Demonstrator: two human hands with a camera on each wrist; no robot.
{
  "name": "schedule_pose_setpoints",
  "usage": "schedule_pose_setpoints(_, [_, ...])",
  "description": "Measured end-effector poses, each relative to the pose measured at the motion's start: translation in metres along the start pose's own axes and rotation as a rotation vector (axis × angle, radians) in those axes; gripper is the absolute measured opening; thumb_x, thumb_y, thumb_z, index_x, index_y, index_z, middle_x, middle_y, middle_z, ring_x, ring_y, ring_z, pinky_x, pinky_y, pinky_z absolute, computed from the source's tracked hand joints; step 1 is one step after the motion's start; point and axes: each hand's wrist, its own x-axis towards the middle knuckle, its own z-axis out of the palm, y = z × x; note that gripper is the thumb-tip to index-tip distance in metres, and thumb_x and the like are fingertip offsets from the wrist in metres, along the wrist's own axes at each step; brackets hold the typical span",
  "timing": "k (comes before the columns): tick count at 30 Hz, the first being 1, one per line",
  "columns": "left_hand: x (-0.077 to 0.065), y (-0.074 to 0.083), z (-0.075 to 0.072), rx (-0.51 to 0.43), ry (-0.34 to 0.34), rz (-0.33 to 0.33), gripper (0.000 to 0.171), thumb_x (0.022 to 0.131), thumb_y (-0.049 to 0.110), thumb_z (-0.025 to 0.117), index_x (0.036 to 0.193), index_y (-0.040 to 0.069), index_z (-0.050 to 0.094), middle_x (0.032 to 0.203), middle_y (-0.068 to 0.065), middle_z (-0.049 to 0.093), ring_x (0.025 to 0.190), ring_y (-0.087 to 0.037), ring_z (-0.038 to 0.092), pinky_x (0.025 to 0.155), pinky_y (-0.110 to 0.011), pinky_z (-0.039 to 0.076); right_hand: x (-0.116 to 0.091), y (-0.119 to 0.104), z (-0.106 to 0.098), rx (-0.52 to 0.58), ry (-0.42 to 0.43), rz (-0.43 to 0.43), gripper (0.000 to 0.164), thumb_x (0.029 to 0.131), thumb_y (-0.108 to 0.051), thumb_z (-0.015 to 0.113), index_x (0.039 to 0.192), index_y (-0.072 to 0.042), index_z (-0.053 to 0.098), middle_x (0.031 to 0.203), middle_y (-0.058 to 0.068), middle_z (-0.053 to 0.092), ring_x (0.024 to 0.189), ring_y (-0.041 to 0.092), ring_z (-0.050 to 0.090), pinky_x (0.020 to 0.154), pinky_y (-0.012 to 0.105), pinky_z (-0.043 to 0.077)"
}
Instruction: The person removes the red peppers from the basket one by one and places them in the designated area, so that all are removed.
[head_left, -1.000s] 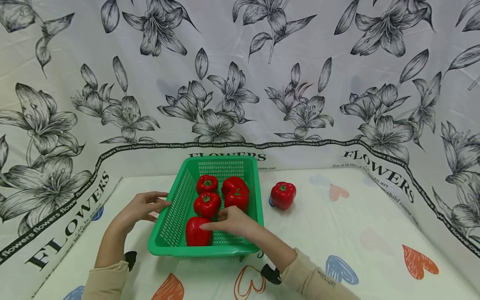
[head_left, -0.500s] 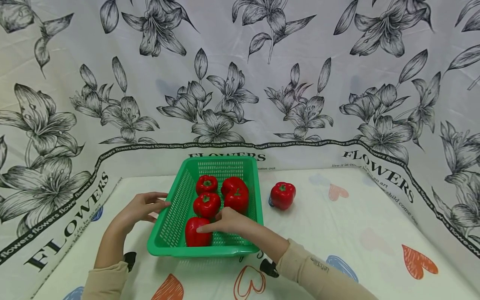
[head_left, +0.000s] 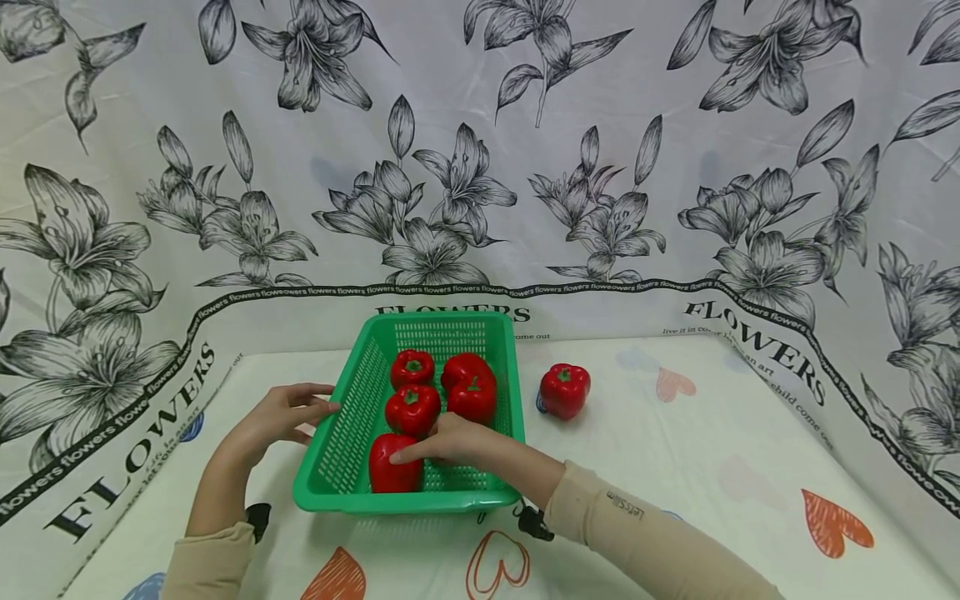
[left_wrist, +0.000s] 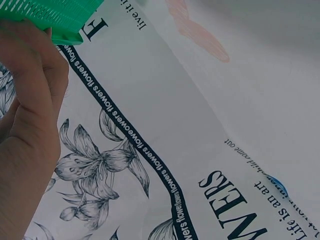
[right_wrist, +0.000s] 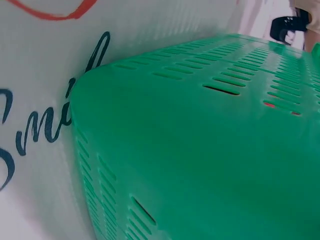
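Note:
A green plastic basket (head_left: pixel 405 502) holds several red bell peppers. My right hand (head_left: pixel 459 440) reaches in over its right side. The thumb lies on the nearest bell pepper (head_left: pixel 392 477) and the other fingers curve down on that pepper's far right side, partly hidden. At the basket's left rim is my left hand (head_left: pixel 285 415), fingertips touching the edge with loosely bent fingers. The left wrist view has this hand (left_wrist: pixel 35 95) beside the green basket wall (left_wrist: pixel 65 35). Only the outside of the basket (right_wrist: pixel 190 150) fills the right wrist view; the right hand is out of sight there.
Another red bell pepper (head_left: pixel 566 393) stands on the cloth to the right of the basket. Two bell peppers at the basket's left (head_left: pixel 412 408) and a pair at its right (head_left: pixel 472 398) sit behind the hand. A flower-print curtain (head_left: pixel 600 167) rises behind.
My right thumb has slid a little left across the nearest bell pepper, and the right forearm has swung lower and flatter. The left hand, basket and peppers have hardly moved.

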Motion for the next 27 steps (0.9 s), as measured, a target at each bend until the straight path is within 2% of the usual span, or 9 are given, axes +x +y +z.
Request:
schedule_pose_setpoints(2, [0.000,-0.001,0.000,-0.001,-0.001,0.002,0.065,0.095,0.036,0.062,0.142,-0.005,0.042,0.118,-0.020,0.065,0.095,-0.019,0.066,0.075,-0.036,0.061,0.001,0.000,0.002,0.025,-0.009,0.003,0.041,0.081,-0.037,0.078,0.066,-0.018,0.044,0.055,-0.004,0.031,0.060,0.013,0.038,0.056,0.026,0.031])
schedule_pose_setpoints(4, [-0.001,-0.001,0.000,-0.001,0.000,0.003,0.065,0.095,0.036,0.062,0.142,-0.005,0.042,0.119,-0.020,0.065,0.095,-0.019,0.066,0.074,-0.036,0.061,0.002,-0.001,0.003,0.012,-0.015,0.007,0.041,0.081,-0.038,0.078,0.067,-0.017,0.045,0.058,-0.003,0.035,0.065,0.013,0.043,0.058,0.027,0.033])
schedule_pose_setpoints(7, [-0.001,-0.001,0.000,-0.001,-0.001,0.006,0.065,0.095,0.036,0.062,0.142,-0.005,0.043,0.119,-0.020,0.065,0.095,-0.019,0.066,0.074,-0.036,0.061,0.003,-0.002,0.004,0.004,-0.018,0.010,0.034,0.080,-0.037,0.079,0.084,-0.011,0.056,0.073,-0.001,0.048,0.084,0.015,0.051,0.065,0.030,0.043])
schedule_pose_setpoints(10, [-0.001,-0.001,0.000,-0.003,-0.002,0.007,0.065,0.095,0.036,0.062,0.142,-0.004,0.043,0.118,-0.019,0.066,0.094,-0.018,0.066,0.074,-0.035,0.061,0.003,-0.003,0.007,-0.006,-0.015,0.019,0.047,0.079,-0.037,0.080,0.107,-0.006,0.059,0.092,0.002,0.057,0.095,0.018,0.051,0.073,0.035,0.050])
schedule_pose_setpoints(13, [0.000,-0.002,0.000,-0.005,0.000,0.006,0.064,0.095,0.036,0.062,0.141,-0.004,0.043,0.117,-0.019,0.066,0.094,-0.018,0.066,0.073,-0.035,0.061,0.003,-0.004,0.011,-0.008,-0.007,0.027,0.056,0.078,-0.037,0.080,0.117,-0.004,0.057,0.101,0.004,0.058,0.098,0.019,0.051,0.080,0.041,0.054])
schedule_pose_setpoints(19, [0.001,-0.002,0.000,-0.002,0.000,0.005,0.064,0.095,0.036,0.062,0.141,-0.004,0.044,0.115,-0.018,0.067,0.094,-0.018,0.066,0.074,-0.036,0.061,0.002,-0.007,0.017,-0.004,0.039,0.053,0.059,0.077,-0.036,0.081,0.118,-0.002,0.055,0.105,0.006,0.059,0.100,0.021,0.051,0.084,0.047,0.055])
schedule_pose_setpoints(27, [0.001,-0.001,0.000,-0.007,-0.003,0.007,0.063,0.095,0.035,0.062,0.141,-0.005,0.044,0.116,-0.019,0.067,0.093,-0.018,0.067,0.073,-0.035,0.061,0.007,-0.010,0.027,-0.008,0.090,0.048,0.059,0.078,-0.033,0.081,0.119,0.000,0.056,0.106,0.008,0.061,0.099,0.022,0.052,0.081,0.045,0.057])
